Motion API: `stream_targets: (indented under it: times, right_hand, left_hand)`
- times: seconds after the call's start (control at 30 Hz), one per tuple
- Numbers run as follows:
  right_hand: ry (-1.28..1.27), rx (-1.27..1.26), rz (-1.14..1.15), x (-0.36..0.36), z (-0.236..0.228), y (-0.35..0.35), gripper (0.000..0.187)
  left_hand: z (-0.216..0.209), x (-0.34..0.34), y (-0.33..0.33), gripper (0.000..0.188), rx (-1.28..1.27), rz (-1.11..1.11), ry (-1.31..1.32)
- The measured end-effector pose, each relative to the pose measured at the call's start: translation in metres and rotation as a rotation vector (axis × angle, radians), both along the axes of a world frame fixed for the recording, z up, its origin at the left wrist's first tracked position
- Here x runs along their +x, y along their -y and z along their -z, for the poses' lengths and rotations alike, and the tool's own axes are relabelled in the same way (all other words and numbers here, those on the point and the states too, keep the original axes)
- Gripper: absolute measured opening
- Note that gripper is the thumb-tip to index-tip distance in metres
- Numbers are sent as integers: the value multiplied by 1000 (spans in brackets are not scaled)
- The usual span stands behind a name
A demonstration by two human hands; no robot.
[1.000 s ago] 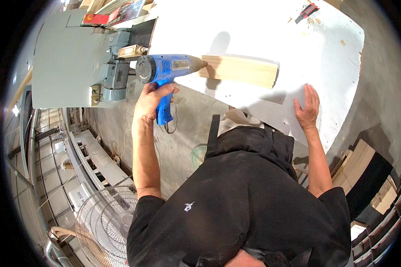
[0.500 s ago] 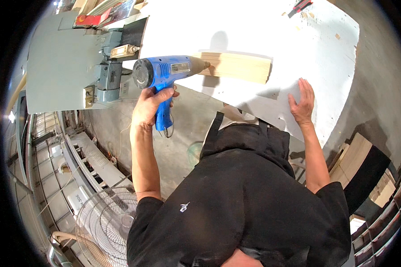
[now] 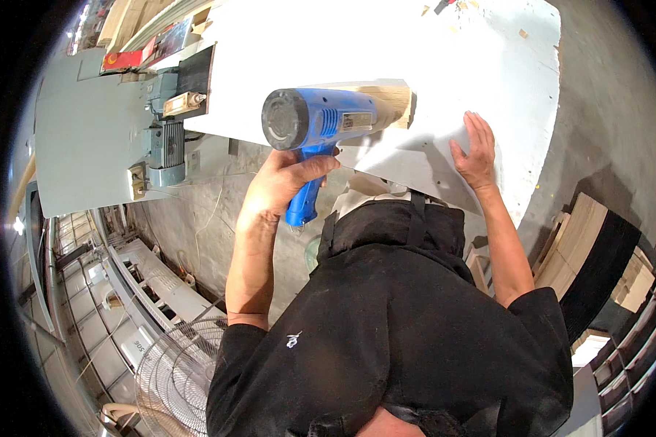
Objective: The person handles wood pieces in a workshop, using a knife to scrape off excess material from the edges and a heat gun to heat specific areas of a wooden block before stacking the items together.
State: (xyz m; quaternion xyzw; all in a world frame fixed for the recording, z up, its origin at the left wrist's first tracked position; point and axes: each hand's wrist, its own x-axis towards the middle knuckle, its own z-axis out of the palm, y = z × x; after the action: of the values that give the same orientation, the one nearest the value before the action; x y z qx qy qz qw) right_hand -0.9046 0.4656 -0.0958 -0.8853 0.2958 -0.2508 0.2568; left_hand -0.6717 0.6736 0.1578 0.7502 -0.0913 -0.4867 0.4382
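My left hand (image 3: 288, 177) is wrapped round the handle of a blue heat gun (image 3: 335, 116), held level with its nozzle end toward the right. Behind and under the nozzle lies a pale wooden board (image 3: 401, 100) on a white tabletop (image 3: 481, 65); the gun hides most of the board. Whether the nozzle touches the wood, I cannot tell. My right hand (image 3: 477, 154) rests on the tabletop near its front edge, right of the board. Its fingers are stretched out and it holds nothing.
Grey motors (image 3: 166, 146) sit on a grey panel (image 3: 80, 146) at the left. A wire-caged fan (image 3: 178, 371) stands at the lower left. Wooden and black boards (image 3: 587, 240) lean at the right. A dark tool (image 3: 442, 7) lies at the table's far edge.
My left hand has carried the heat gun rightward along the board, and it now covers more of the wood. My right hand stays flat on the table. The whole view has shifted slightly.
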Motion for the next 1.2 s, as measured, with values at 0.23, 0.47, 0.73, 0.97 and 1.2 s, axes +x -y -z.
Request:
stream_targets:
  times: [0.23, 0.47, 0.73, 0.97, 1.2]
  right_hand:
    - [9, -20, 7, 0, 6, 0, 63]
    - [-4, -32, -9, 0, 6, 1, 63]
    - [-41, -40, -17, -1, 3, 2, 63]
    - [-48, -39, -30, 1, 3, 2, 64]
    - [-59, -43, -32, 1, 0, 1, 62]
  left_hand:
    - [5, -8, 6, 35, -36, 32, -23]
    - [-2, 6, -21, 33, 28, -10, 45]
    - [-1, 36, -72, 39, 4, -162, 91]
    - [-2, 67, -106, 33, 50, -234, 189]
    - [2, 83, -122, 34, 66, -297, 252]
